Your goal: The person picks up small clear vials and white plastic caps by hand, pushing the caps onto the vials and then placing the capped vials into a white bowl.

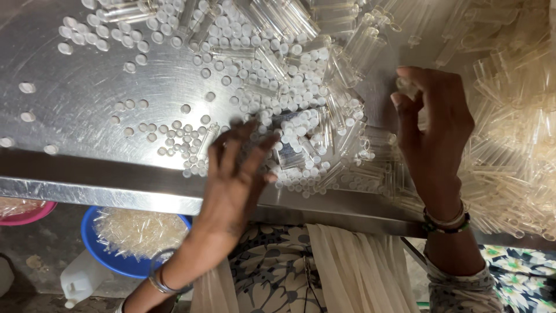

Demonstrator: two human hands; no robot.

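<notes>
A left hand (234, 174) lies flat with fingers spread wide over a scatter of small white caps (174, 139) on a stainless steel desk (75, 104), fingertips touching the caps nearest the desk's front edge and gripping nothing. The right hand (434, 133), curled narrow, pinches a clear plastic tube (407, 87) between thumb and fingertips, just beside a heap of similar clear tubes (509, 150) piled along the right of the desk. More tubes and caps lie mixed together between the two hands (313, 133). Bangles circle both wrists. Below the desk's edge, on the floor at left, a blue basin (98, 249) holds more clear tubes, with a pink bowl (29, 211) near it and a white plastic jug (81, 281) just beside the basin.
</notes>
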